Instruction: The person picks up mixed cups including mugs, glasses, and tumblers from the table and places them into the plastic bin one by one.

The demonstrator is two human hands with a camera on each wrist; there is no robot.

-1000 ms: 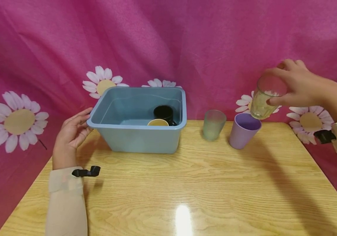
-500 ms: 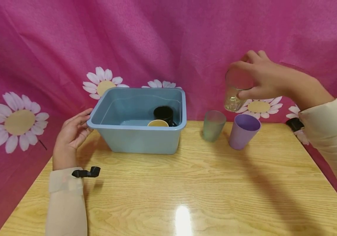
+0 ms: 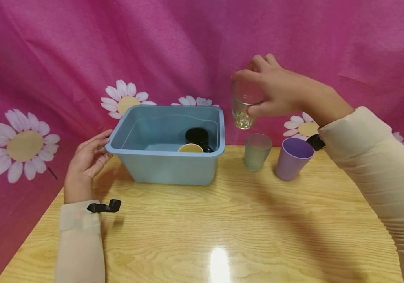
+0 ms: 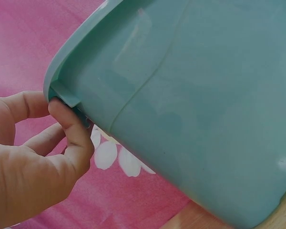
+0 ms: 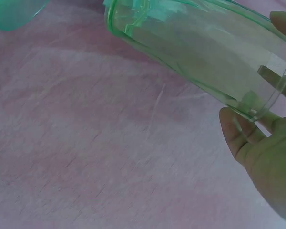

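Right hand (image 3: 272, 90), fingers clamped on a clear glass tumbler (image 3: 242, 113), shifts nearer, not over, the blue rectangular plastic tub (image 3: 170, 169); left hand (image 3: 88, 157) grips its rim (image 3: 111, 144).

Pink floral cloth (image 3: 173, 47) — wooden table (image 3: 170, 228)

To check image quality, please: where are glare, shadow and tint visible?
Head view: white glare on the table, soft shadow right of that glare; left wrist view: small pale reflection on the tub; right wrist view: the glass looks tinted green.
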